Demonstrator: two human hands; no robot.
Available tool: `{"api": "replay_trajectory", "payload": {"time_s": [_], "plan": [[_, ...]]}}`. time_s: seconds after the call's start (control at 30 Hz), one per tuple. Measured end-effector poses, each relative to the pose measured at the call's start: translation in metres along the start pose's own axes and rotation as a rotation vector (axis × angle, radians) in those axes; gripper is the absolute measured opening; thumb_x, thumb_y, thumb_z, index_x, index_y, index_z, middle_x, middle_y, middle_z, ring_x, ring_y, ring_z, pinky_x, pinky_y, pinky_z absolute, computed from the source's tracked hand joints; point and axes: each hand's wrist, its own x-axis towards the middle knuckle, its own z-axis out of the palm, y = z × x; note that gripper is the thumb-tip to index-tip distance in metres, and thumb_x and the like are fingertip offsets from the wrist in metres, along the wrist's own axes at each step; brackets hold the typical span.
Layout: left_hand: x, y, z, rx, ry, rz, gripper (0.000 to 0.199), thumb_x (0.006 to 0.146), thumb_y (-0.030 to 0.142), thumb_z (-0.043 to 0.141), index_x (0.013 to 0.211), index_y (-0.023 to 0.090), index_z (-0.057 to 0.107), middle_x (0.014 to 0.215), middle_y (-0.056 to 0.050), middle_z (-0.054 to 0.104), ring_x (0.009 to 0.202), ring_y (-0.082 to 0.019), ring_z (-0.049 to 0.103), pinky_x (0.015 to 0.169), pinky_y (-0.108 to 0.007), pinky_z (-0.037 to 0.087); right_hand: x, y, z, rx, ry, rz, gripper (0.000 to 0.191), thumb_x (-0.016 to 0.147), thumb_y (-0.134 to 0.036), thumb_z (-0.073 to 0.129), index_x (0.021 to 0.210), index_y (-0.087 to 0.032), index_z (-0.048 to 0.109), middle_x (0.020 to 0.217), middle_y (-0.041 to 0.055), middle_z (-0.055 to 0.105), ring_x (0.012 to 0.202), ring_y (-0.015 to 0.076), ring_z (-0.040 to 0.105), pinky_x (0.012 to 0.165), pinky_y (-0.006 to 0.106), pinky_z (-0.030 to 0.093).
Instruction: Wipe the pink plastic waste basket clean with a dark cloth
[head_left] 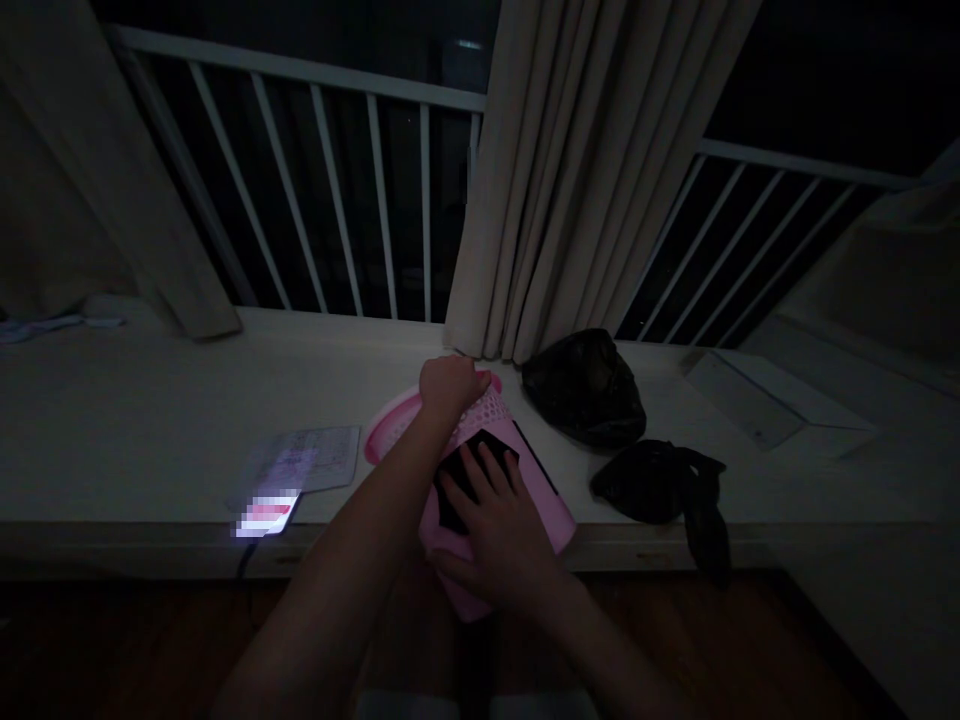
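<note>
One pink bin (551,505): L hand (448,384) gripping rim (386,428), R hand (501,530) open, spread on blk patch (451,516).

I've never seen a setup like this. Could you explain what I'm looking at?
There's no robot here: these are a person's bare hands, in one picture from a camera worn on the head, looking forward and down. The left hand grips the rim of a tilted pink basket. The right hand lies spread over a dark patch on its side. Around it on the pale ledge are a printed sheet, a lit screen, two black plastic bags and, farther right, a white box. The room is dim, so small details are unclear.
</note>
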Motion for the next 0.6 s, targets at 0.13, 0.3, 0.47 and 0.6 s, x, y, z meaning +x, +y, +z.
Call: {"api": "replay_trajectory", "payload": {"time_s": [0.13, 0.3, 0.47, 0.6], "plan": [[-0.002, -0.002, 0.0, 0.004, 0.014, -0.003, 0.059, 0.088, 0.057, 0.036, 0.104, 0.014, 0.072, 0.097, -0.018, 0.072, 0.094, -0.03, 0.066, 0.078, -0.037, 0.047, 0.003, 0.003, -0.001, -0.014, 0.012, 0.106, 0.075, 0.083, -0.055, 0.062, 0.146, -0.022, 0.038, 0.154, 0.0148, 0.03, 0.143, 0.0347, 0.023, 0.113, 0.058, 0.02], [-0.003, -0.002, -0.002, 0.008, 0.002, -0.012, 0.059, 0.087, 0.057, 0.036, 0.103, 0.013, 0.072, 0.096, -0.018, 0.072, 0.093, -0.03, 0.067, 0.076, -0.037, 0.047, 0.001, -0.001, 0.006, -0.018, 0.024, -0.033, 0.079, 0.079, -0.059, 0.063, 0.146, -0.025, 0.038, 0.156, 0.0122, 0.028, 0.143, 0.0372, 0.02, 0.113, 0.063, 0.011], [-0.004, -0.003, -0.002, 0.011, 0.005, -0.023, 0.06, 0.088, 0.058, 0.035, 0.105, 0.013, 0.072, 0.097, -0.018, 0.072, 0.093, -0.03, 0.067, 0.077, -0.037, 0.047, 0.003, 0.002, 0.009, -0.019, 0.058, 0.052, 0.072, 0.084, -0.057, 0.058, 0.146, -0.024, 0.039, 0.154, 0.0135, 0.031, 0.142, 0.0358, 0.023, 0.114, 0.059, 0.017], [-0.003, -0.003, 0.0, -0.002, 0.0, -0.023, 0.058, 0.088, 0.057, 0.037, 0.104, 0.014, 0.072, 0.097, -0.018, 0.072, 0.094, -0.03, 0.067, 0.078, -0.037, 0.047, 0.004, 0.004, 0.012, -0.055, 0.07, 0.05, 0.072, 0.085, -0.056, 0.056, 0.146, -0.021, 0.039, 0.154, 0.0164, 0.03, 0.142, 0.0388, 0.023, 0.113, 0.063, 0.012]]}}
